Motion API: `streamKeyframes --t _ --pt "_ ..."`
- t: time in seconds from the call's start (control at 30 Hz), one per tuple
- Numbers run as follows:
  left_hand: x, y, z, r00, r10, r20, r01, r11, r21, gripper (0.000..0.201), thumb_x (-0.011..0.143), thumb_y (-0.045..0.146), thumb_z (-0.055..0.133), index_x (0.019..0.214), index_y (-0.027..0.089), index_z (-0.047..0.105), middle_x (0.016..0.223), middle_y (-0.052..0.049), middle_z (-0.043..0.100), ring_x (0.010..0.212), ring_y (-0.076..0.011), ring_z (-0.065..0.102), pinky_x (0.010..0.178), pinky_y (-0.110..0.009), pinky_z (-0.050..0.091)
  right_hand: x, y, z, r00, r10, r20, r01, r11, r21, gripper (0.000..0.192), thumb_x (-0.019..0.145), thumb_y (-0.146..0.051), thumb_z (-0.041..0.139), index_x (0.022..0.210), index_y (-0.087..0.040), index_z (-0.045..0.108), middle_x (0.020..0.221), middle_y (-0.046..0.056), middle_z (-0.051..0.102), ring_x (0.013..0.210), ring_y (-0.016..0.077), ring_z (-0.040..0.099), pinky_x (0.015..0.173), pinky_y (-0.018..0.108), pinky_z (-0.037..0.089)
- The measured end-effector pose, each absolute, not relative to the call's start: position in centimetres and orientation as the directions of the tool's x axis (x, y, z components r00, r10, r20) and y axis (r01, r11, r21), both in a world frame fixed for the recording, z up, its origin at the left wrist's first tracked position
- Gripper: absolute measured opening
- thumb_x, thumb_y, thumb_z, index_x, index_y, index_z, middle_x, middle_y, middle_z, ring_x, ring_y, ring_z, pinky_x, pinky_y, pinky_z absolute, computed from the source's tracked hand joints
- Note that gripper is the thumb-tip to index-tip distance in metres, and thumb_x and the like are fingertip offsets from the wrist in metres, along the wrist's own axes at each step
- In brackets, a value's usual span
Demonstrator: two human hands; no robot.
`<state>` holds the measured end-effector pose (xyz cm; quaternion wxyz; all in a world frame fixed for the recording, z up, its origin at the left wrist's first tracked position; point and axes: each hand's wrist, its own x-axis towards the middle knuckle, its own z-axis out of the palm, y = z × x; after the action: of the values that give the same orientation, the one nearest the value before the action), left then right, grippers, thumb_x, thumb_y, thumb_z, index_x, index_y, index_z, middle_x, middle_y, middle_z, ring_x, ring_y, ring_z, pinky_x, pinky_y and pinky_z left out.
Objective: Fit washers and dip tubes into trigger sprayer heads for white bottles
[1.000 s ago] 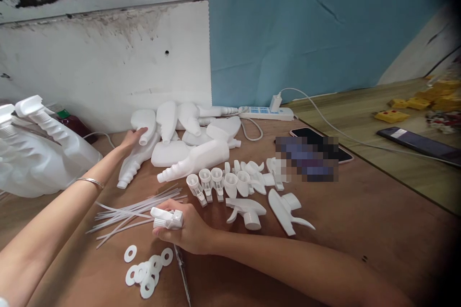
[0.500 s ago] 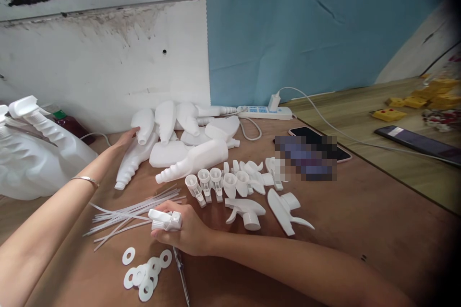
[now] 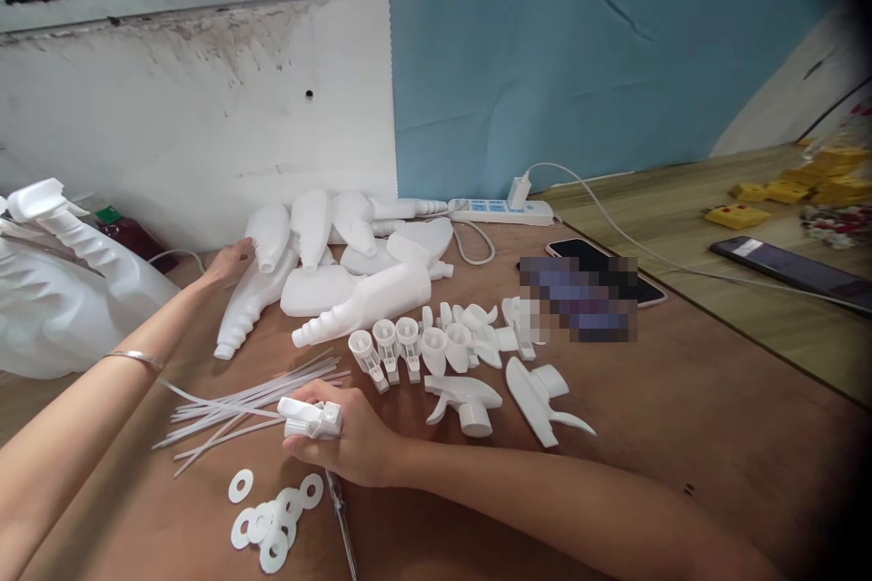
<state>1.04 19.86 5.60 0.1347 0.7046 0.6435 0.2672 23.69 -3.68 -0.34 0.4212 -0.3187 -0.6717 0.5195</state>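
Note:
At the left end of a pile of white plastic spray bottles, my left hand [image 3: 232, 261] reaches to the side of an upper bottle [image 3: 268, 238]. Its fingers look stretched out; some are hidden, and whether they touch the bottle is unclear. My right hand [image 3: 364, 438] is closed around a white trigger spray head [image 3: 310, 418], over the table near the straws. White plastic straws [image 3: 238, 410] lie loosely beside it. White ring washers [image 3: 272, 517] are heaped in front. A thin screwdriver-like tool [image 3: 341, 517] shows partly below the right hand.
Several trigger spray heads [image 3: 463, 401] lie right of my right hand. Large white spray bottles [image 3: 74, 290] stand at the left edge. A power strip [image 3: 500, 212] with a plugged-in charger [image 3: 519, 192], and phones [image 3: 654, 292], lie farther back and right.
My left hand has drawn slightly left, away from the bottle's side. My right hand keeps hold of the spray head in nearly the same place.

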Motion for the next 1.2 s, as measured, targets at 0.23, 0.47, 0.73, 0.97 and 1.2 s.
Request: streamKeyframes --t 0.23,0.47,0.73,0.97,1.2 --pt "-0.4 13.1 9.0 -0.024 0.981 0.193 0.801 -0.097 0.591 0.029 0.083 0.033 0.047 0.101 0.015 0.059 0.111 -0.004 0.061 0.107 -0.0228 0.05 0.094 -0.033 0.038 23.7 -3.7 -0.2 -0.446 0.87 0.21 -0.046 0.212 -0.976 0.035 0.07 -0.027 0.064 0.102 -0.017 0.052 0.071 -0.001 0.057 0.06 0.0107 0.05 0.058 0.022 0.041" --pt "2.0 1.5 8.6 0.474 0.748 0.465 0.754 -0.617 0.223 0.016 0.081 0.034 0.051 0.091 0.027 0.061 0.097 -0.001 0.067 0.104 -0.0242 0.056 0.093 -0.042 0.03 23.5 -3.5 -0.8 -0.442 0.885 0.145 -0.044 0.14 -0.989 0.034 0.073 -0.033 0.064 0.094 -0.019 0.041 0.08 0.002 0.06 0.069 0.0129 0.054 0.065 0.025 0.042" --pt "4.6 -2.7 3.7 0.618 0.561 0.55 0.575 -0.8 0.169 0.015 0.081 0.014 0.054 0.085 0.027 0.061 0.083 0.003 0.07 0.095 -0.0194 0.061 0.094 -0.042 0.025 23.2 -3.5 -0.4 -0.426 0.896 0.125 -0.04 0.119 -0.992 0.028 0.07 -0.031 0.066 0.081 -0.019 0.044 0.073 -0.004 0.047 0.065 0.0096 0.043 0.061 0.023 0.036" --pt "5.0 -3.0 1.7 0.487 0.589 0.645 0.588 -0.767 0.257 0.013 0.079 0.013 0.056 0.083 0.025 0.06 0.083 0.002 0.07 0.091 -0.0198 0.062 0.094 -0.045 0.026 23.1 -3.3 -0.7 -0.427 0.9 0.092 -0.059 0.074 -0.996 0.029 0.07 -0.031 0.068 0.08 -0.018 0.045 0.071 -0.004 0.046 0.064 0.0093 0.042 0.06 0.023 0.036" --pt "4.9 -3.4 1.5 0.472 0.571 0.672 0.647 -0.742 0.177 0.02 0.075 0.01 0.061 0.086 0.025 0.058 0.08 0.003 0.07 0.088 -0.0203 0.064 0.095 -0.047 0.027 23.1 -3.1 -0.7 -0.437 0.894 0.097 -0.083 0.068 -0.994 0.026 0.069 -0.029 0.068 0.081 -0.017 0.049 0.072 -0.003 0.049 0.064 0.0094 0.045 0.061 0.024 0.039"
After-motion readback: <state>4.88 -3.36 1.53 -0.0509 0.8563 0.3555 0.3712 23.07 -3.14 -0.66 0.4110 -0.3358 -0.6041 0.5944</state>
